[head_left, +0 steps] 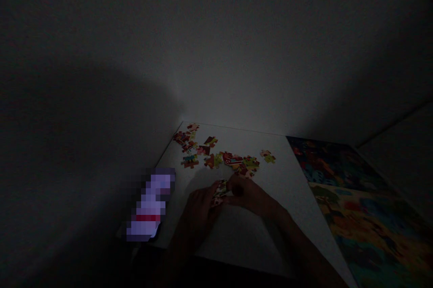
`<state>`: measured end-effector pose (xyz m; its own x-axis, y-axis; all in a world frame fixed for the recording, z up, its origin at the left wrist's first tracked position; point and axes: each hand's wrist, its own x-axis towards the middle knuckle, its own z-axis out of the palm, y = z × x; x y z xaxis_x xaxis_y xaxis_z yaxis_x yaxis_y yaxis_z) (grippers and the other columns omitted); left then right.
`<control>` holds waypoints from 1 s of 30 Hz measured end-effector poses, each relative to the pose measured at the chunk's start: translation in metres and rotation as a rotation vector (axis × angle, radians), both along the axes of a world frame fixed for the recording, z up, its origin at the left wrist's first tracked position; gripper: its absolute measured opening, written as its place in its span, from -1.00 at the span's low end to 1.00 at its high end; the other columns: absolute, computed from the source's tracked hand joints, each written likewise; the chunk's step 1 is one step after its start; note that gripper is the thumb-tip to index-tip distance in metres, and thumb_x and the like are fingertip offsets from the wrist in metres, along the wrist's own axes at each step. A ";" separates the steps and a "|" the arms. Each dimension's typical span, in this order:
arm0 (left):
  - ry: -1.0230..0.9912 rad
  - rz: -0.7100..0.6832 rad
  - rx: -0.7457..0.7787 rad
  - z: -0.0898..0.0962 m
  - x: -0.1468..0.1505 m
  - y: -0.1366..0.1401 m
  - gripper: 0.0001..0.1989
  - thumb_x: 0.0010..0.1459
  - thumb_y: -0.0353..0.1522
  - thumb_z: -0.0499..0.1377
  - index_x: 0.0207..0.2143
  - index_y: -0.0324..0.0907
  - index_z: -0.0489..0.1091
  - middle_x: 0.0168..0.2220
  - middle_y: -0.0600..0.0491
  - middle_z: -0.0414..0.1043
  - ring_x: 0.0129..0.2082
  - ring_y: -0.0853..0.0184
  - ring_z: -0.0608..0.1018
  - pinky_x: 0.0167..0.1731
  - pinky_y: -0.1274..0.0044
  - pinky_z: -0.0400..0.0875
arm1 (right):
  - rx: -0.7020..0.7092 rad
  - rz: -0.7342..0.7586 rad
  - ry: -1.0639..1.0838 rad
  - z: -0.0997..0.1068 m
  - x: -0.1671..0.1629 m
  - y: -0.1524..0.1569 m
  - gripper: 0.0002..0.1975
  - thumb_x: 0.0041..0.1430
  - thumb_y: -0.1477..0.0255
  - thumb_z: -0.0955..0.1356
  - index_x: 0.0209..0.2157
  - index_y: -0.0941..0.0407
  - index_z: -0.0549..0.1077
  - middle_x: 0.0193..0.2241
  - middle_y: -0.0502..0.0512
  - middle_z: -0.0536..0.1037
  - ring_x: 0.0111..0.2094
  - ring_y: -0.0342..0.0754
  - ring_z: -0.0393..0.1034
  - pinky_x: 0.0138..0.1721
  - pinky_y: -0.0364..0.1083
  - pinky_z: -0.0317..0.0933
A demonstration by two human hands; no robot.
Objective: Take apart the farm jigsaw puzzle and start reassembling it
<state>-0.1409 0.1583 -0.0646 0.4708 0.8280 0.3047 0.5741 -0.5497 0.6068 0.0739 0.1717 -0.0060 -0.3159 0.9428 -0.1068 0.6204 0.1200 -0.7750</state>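
In the dim head view, several joined or stacked jigsaw pieces (219,192) lie between my two hands near the front of the white table. My left hand (200,204) closes on their left side, its fingers along the edge. From the right, my right hand (248,194) pinches the upper right side with thumb and forefinger. Just beyond my hands is a cluster of loose jigsaw pieces (240,161) in red, green and yellow. Whether the held pieces rest on the table or are lifted, I cannot tell.
More jigsaw pieces (189,141) are scattered at the table's far left, and one small group (268,156) sits apart to the right. A lit, pixelated screen (150,204) stands at the left edge. Colourful picture sheets (365,216) cover the right side. The white table (243,243) meets a wall.
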 end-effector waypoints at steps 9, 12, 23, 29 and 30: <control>-0.020 -0.049 0.022 0.001 0.002 0.000 -0.46 0.27 -0.36 0.12 0.28 -0.06 0.16 0.00 -0.07 0.48 -0.02 0.13 0.50 0.02 0.24 0.41 | 0.124 -0.238 -0.232 0.003 0.002 0.116 -0.75 0.24 0.25 0.34 -0.18 0.15 0.47 -0.20 0.20 0.54 -0.22 -0.01 0.43 -0.21 -0.09 0.25; -0.051 -0.044 -0.006 0.001 0.002 0.000 -0.54 0.22 -0.40 0.14 0.18 -0.07 0.27 0.03 -0.07 0.46 0.01 0.12 0.48 0.02 0.23 0.43 | 0.151 -0.306 -0.388 -0.014 -0.021 0.150 -0.58 0.24 0.22 0.35 0.01 0.20 0.42 0.00 0.37 0.44 -0.01 0.11 0.39 -0.07 -0.05 0.26; -0.176 0.013 -0.128 -0.002 0.002 0.000 -0.57 0.21 -0.39 0.14 0.14 -0.09 0.30 0.03 -0.07 0.46 0.03 0.13 0.48 0.02 0.24 0.44 | 0.070 -0.469 -0.404 -0.029 -0.025 0.173 -0.53 -0.10 0.33 0.53 -0.16 0.22 0.41 -0.11 0.38 0.47 -0.03 0.19 0.37 -0.14 -0.01 0.29; -0.134 0.142 -0.017 0.000 0.003 0.004 -0.62 0.28 -0.27 0.11 0.13 -0.12 0.31 -0.01 -0.08 0.48 -0.02 0.14 0.52 0.00 0.27 0.44 | 0.058 -0.660 0.148 -0.013 -0.004 0.146 -0.61 -0.14 0.41 0.42 -0.22 0.09 0.29 -0.40 0.01 0.51 -0.39 -0.04 0.42 -0.41 -0.11 0.27; -0.123 0.149 -0.014 0.000 0.003 0.005 -0.61 0.28 -0.27 0.11 0.14 -0.12 0.30 0.00 -0.07 0.48 -0.02 0.14 0.52 0.00 0.28 0.43 | 0.055 -0.651 0.241 -0.008 0.000 0.133 -0.59 -0.12 0.39 0.40 -0.17 0.08 0.28 -0.41 -0.01 0.51 -0.41 -0.05 0.43 -0.42 -0.12 0.27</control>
